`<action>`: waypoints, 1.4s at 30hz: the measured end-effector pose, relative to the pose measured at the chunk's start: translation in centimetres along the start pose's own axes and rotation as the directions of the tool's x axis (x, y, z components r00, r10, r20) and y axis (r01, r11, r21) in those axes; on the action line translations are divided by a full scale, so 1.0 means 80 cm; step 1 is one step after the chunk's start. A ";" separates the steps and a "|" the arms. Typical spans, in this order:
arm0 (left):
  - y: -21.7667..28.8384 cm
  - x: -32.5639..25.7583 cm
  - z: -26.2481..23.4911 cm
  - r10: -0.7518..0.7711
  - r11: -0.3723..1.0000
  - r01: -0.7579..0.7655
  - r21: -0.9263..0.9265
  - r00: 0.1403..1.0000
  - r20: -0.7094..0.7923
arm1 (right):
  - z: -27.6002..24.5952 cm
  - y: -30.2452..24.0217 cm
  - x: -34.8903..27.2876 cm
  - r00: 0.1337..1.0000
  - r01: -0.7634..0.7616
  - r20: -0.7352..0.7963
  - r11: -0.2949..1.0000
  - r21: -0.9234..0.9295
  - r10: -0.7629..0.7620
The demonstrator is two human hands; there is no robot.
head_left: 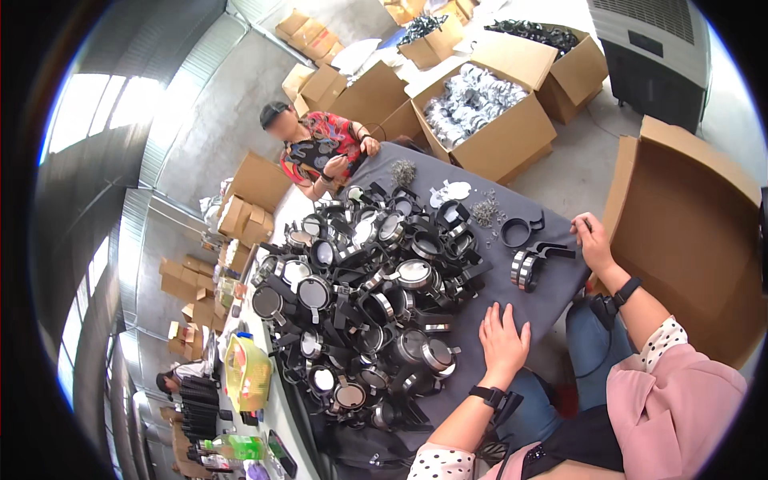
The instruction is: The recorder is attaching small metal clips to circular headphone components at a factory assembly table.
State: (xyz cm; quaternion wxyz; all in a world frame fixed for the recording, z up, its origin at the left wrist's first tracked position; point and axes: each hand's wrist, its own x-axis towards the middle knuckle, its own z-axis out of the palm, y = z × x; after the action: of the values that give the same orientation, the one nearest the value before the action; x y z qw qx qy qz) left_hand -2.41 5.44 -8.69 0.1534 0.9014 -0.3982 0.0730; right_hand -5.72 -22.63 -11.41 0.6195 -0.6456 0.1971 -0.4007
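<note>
My left hand (504,340) lies flat with its fingers spread on the dark grey tablecloth (468,352), just right of a big heap of round black-and-silver lidded parts with handles (376,296). My right hand (593,242) is at the table's right edge, fingers curled round a small dark thing, mostly hidden, that I cannot make out. Between my hands and a little beyond are a banded black-and-silver ring part with a handle (525,270) and an open black ring with a short handle (516,232). Small metal pieces (486,212) lie scattered past these.
An open cardboard box (688,232) stands right of the table. Beyond the table is a box of plastic-wrapped parts (474,104). Across from me sits a person in a red patterned shirt (320,144). A yellow basket (246,372) and a green bottle (236,446) stand at the left.
</note>
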 end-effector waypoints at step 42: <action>-0.007 -0.001 0.005 0.001 1.000 0.000 0.030 0.999 -0.042 | -0.482 -0.288 -0.170 0.964 -0.019 -0.144 0.480 -0.877 -0.224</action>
State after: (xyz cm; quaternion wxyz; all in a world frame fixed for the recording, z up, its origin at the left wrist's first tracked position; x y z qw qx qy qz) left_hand -2.04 5.73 -9.20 0.1481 0.9018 -0.3939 0.0979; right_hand -48.80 -33.60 3.55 0.1530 -0.8273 0.4064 -0.3565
